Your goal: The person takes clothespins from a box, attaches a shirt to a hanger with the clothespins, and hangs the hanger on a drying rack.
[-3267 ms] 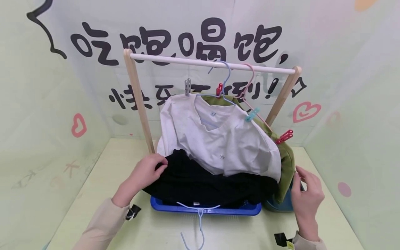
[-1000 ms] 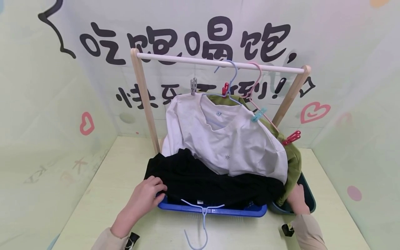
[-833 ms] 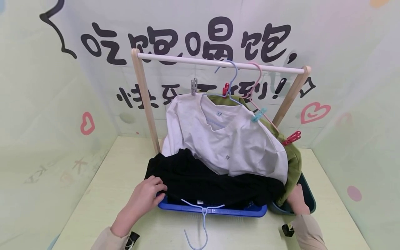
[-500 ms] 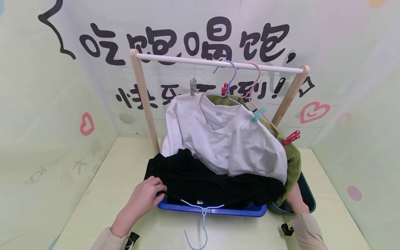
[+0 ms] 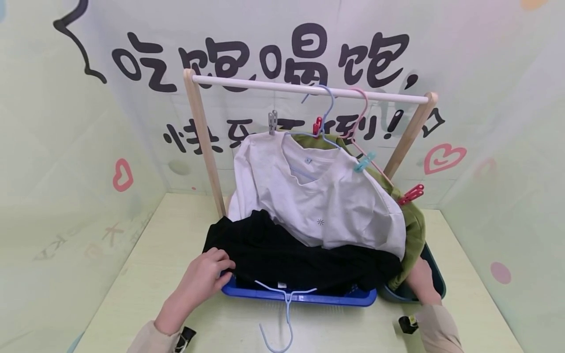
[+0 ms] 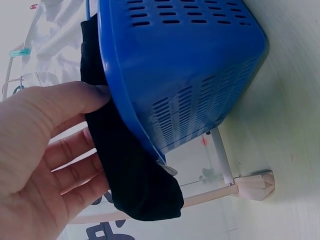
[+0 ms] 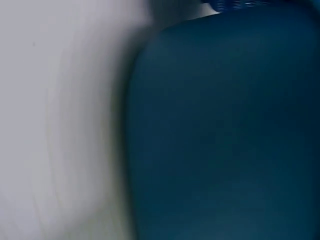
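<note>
In the head view, a black garment point(image 5: 304, 264) with a small label lies over the blue basket point(image 5: 300, 296). My left hand point(image 5: 207, 274) is at its left end, above the basket's corner. The left wrist view shows the thumb on the black cloth point(image 6: 135, 180) by the basket rim, the other fingers behind it. My right hand point(image 5: 421, 282) reaches down into a dark teal bin point(image 5: 439, 279). Its fingers are hidden by the bin and the green garment point(image 5: 412, 240). Only the bin's outer wall point(image 7: 225, 130) fills the right wrist view, blurred.
A blue hanger point(image 5: 288, 314) pokes out in front of the basket. Behind, a white shirt point(image 5: 318, 211) and the green garment hang from a wooden-legged rack point(image 5: 265, 86). Clothespins grip them, including a grey one point(image 5: 272, 122), a teal one point(image 5: 364, 162) and a red one point(image 5: 410, 194).
Since the earliest frame, my right hand has gone from beside the green garment down into the bin. My left hand has moved lower along the black garment. Over the last second, little differs.
</note>
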`<state>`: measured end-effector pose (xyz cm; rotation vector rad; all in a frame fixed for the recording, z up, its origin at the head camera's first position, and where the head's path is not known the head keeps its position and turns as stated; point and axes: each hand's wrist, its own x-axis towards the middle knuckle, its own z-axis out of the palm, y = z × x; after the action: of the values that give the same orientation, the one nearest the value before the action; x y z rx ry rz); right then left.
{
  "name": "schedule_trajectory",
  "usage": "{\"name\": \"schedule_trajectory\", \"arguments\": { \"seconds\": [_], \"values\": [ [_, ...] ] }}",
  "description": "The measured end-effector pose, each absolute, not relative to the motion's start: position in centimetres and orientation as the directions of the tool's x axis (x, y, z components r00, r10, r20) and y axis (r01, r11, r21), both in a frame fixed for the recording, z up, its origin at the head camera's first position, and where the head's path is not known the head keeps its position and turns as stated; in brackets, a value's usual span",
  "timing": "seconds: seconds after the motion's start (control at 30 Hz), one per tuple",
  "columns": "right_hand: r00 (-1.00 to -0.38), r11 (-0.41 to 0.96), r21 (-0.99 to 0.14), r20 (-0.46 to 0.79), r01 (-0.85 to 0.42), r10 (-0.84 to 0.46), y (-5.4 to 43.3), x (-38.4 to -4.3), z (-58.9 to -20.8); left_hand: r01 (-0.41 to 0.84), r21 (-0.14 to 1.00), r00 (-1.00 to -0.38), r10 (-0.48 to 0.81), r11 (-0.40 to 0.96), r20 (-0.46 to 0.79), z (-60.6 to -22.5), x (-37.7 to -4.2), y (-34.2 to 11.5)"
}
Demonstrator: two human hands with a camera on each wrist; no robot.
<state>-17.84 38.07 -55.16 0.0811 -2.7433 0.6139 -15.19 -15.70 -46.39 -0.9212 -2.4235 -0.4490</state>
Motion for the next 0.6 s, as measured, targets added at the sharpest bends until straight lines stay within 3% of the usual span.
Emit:
{"name": "schedule_trajectory", "arguments": {
  "seconds": [0.1,0.2,0.37,0.6],
  "values": [
    [-0.970,0.911,-0.413,0.220,-0.001,0.099,36.7,-16.7,-51.8,0.700,0.118,-0.622,0.520,0.704,0.585,-46.4,-15.3,-15.9],
    [-0.952,0.888,-0.455,0.232,0.073,0.197,36.5,-16.2,-50.9,0.724,0.109,-0.584,0.521,0.681,0.623,-46.4,-15.5,-16.1],
    [-0.893,0.851,-0.522,0.359,0.049,0.272,36.1,-15.1,-50.3,0.765,0.100,-0.514,0.508,0.637,0.691,-46.3,-15.7,-16.3],
    [-0.846,0.791,-0.610,0.406,0.031,0.346,35.1,-13.2,-49.2,0.786,0.098,-0.466,0.480,0.610,0.744,-45.9,-15.9,-16.2]
  ]
}}
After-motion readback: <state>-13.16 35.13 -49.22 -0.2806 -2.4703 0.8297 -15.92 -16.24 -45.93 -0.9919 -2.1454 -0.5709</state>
